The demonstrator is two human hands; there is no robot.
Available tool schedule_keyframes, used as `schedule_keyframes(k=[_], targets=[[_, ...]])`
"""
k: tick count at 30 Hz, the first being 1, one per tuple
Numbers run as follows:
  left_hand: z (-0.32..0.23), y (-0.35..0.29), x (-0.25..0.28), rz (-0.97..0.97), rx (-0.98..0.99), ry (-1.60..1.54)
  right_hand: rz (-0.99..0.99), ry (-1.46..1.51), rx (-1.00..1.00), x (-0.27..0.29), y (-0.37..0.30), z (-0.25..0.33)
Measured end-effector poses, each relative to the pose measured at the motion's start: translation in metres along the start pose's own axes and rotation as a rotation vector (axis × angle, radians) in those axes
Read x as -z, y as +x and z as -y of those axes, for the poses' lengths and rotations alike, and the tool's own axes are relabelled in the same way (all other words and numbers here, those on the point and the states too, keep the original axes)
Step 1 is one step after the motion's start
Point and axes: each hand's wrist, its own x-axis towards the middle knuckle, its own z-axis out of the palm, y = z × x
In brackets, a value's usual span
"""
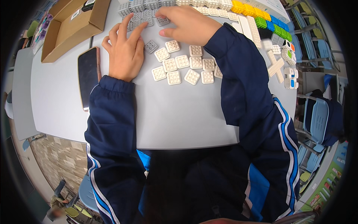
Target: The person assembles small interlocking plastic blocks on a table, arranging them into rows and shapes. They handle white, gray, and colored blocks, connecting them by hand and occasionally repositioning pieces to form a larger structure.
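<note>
Both my hands reach to a cluster of flat grey square studded tiles (148, 21) at the far side of the table. My left hand (125, 50) is open, fingers spread, with its fingertips at the cluster's left part. My right hand (192, 24) comes in from the right, also open, thumb and index finger apart. Its index fingertip is at a grey tile (163, 21) on the cluster's right end. A single grey tile (150, 46) lies apart, between my hands and nearer to me. Several white square tiles (182, 61) are scattered below my right hand; my right sleeve partly covers the rightmost.
Behind the tiles runs a row of grey blocks (152, 4), continuing in white, yellow (248, 9), green and blue. White cross-shaped pieces (276, 67) and small modules (291, 78) lie at right. A phone (88, 76) and an open cardboard box (56, 48) are at left.
</note>
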Motion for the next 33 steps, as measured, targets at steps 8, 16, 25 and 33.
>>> schedule_keyframes(k=[8, 16, 25, 33], targets=[[0.002, 0.0, -0.003, -0.048, -0.016, -0.039, 0.028, 0.131, -0.027, 0.007, -0.002, 0.012], [0.003, 0.0, -0.004, -0.051, -0.005, -0.055, 0.037, 0.145, -0.041, 0.005, -0.003, 0.015], [0.006, -0.003, -0.001, -0.042, 0.032, -0.133, 0.041, -0.075, 0.278, -0.021, -0.028, 0.034], [0.007, -0.002, 0.003, -0.113, 0.057, -0.218, 0.085, -0.232, 0.166, 0.006, -0.038, 0.02]])
